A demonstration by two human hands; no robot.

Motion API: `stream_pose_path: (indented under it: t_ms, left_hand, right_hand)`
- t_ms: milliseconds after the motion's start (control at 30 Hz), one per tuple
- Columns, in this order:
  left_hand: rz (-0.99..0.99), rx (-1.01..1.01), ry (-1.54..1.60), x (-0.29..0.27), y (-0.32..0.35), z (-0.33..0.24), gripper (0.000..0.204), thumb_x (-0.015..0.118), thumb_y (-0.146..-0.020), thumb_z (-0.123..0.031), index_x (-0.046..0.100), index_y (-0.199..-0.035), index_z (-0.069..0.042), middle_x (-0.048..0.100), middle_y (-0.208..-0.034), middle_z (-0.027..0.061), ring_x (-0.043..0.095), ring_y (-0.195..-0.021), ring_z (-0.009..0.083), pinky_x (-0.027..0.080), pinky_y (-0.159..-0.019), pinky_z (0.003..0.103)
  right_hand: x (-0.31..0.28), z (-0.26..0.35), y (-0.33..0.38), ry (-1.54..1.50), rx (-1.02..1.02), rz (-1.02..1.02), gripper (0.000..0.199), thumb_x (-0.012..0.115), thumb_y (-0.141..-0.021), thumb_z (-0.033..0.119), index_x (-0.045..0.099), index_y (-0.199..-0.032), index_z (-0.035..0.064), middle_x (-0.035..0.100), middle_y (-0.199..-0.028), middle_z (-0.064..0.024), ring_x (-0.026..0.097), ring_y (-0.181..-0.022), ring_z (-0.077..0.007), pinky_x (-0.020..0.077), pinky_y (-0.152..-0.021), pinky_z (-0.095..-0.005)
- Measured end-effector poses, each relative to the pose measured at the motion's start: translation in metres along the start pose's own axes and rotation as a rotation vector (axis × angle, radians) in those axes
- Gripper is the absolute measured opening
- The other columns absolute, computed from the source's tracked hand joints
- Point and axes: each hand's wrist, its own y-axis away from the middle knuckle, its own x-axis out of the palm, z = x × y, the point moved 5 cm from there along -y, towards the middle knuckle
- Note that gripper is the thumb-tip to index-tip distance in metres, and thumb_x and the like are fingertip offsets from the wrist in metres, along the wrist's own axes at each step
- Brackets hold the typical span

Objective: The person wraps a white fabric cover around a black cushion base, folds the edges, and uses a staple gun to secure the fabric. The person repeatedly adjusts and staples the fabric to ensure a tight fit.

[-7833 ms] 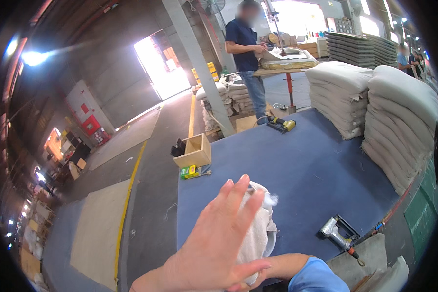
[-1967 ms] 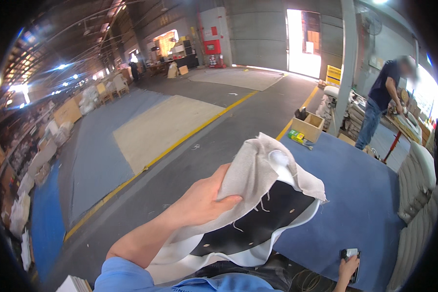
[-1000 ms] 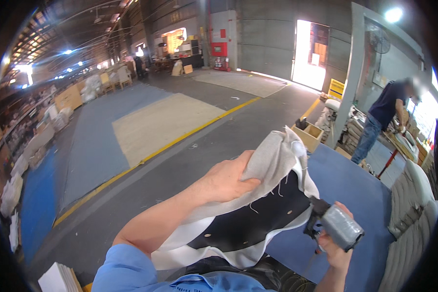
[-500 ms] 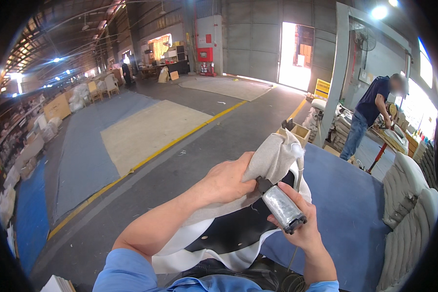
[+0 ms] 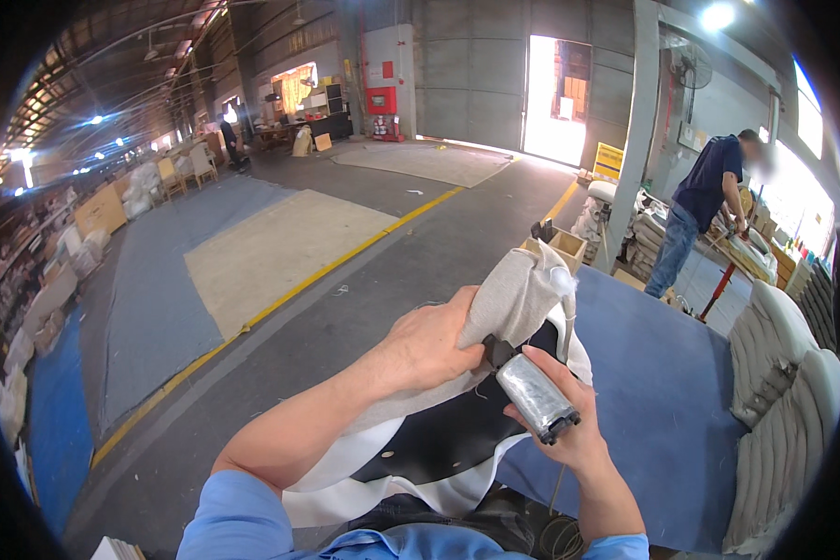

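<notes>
My left hand (image 5: 434,341) is closed on beige upholstery fabric (image 5: 513,303), pinching it over the edge of a padded panel. The panel has a black backing (image 5: 439,434) with small holes, and white padding (image 5: 345,504) shows round its rim. A staple gun (image 5: 537,394) with a silver body and black ends is gripped in my right hand (image 5: 579,420). Its black nose touches or nearly touches the fabric, right beside my left fingers. White stuffing (image 5: 562,282) pokes out at the fabric's far corner. Where the nose meets the panel is partly hidden.
A blue-covered table (image 5: 663,401) lies to the right, with stacked grey cushions (image 5: 789,448) along its right edge. An open wooden box (image 5: 567,247) sits beyond the panel. Behind a post (image 5: 630,140), another person (image 5: 705,201) bends over a workbench. A hose (image 5: 558,490) hangs below.
The view has shifted slightly, so the scene sits a little differently. My hands keep their hold on the fabric and the staple gun, nearly unmoved against the panel.
</notes>
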Motion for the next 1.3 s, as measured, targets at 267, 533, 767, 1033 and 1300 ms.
stream_pose_path:
  t_ms: [267, 533, 767, 1033, 1300]
  left_hand:
    - [-0.007, 0.002, 0.026, -0.002, -0.001, 0.004, 0.073, 0.068, -0.086, -0.029, 0.038, -0.148, -0.005, 0.068, -0.116, 0.0278, 0.066, -0.11, 0.0455, 0.05, -0.097, 0.049]
    - [-0.147, 0.047, 0.179, -0.014, 0.039, 0.062, 0.072, 0.075, -0.087, -0.025, 0.043, -0.147, -0.006, 0.07, -0.12, 0.0222, 0.068, -0.113, 0.0376, 0.051, -0.098, 0.043]
    - [-0.228, 0.043, 0.349, -0.013, 0.079, 0.075, 0.061, 0.072, -0.086, -0.014, 0.049, -0.142, -0.001, 0.069, -0.119, 0.0151, 0.067, -0.111, 0.0259, 0.048, -0.099, 0.036]
    - [-0.271, 0.082, 0.369, -0.014, 0.09, 0.058, 0.059, 0.071, -0.089, -0.016, 0.049, -0.141, 0.001, 0.07, -0.118, 0.0156, 0.067, -0.111, 0.0233, 0.049, -0.099, 0.036]
    - [-0.292, 0.103, 0.442, -0.005, 0.079, 0.071, 0.056, 0.071, -0.091, -0.017, 0.051, -0.14, 0.0, 0.071, -0.118, 0.0147, 0.067, -0.112, 0.0211, 0.049, -0.099, 0.035]
  right_hand:
    - [-0.006, 0.004, 0.007, 0.037, 0.003, -0.011, 0.074, 0.088, -0.075, 0.006, 0.057, -0.142, 0.0046, 0.07, -0.115, -0.0153, 0.071, -0.098, -0.0265, 0.0545, -0.087, -0.0322]
    - [-0.085, -0.067, 0.116, 0.372, 0.448, -0.259, 0.072, 0.084, -0.073, -0.001, 0.057, -0.14, 0.004, 0.062, -0.119, -0.0135, 0.063, -0.107, -0.0296, 0.0501, -0.094, -0.0366]
    - [-0.174, -0.2, 0.264, 0.956, 0.98, -0.186, 0.077, 0.08, -0.073, -0.002, 0.055, -0.144, 0.0181, 0.054, -0.134, -0.0172, 0.062, -0.114, -0.0395, 0.0534, -0.096, -0.0468]
    - [-0.109, -0.209, 0.244, 0.921, 1.053, -0.005, 0.08, 0.086, -0.074, 0.014, 0.054, -0.147, 0.0222, 0.042, -0.151, -0.0212, 0.044, -0.137, -0.0434, 0.0443, -0.11, -0.051]
    - [0.003, -0.272, 0.178, -0.915, 0.994, -0.366, 0.057, 0.059, -0.1, 0.046, 0.049, -0.15, 0.0197, 0.053, -0.151, -0.0079, 0.048, -0.139, -0.0282, 0.0372, -0.114, -0.0533]
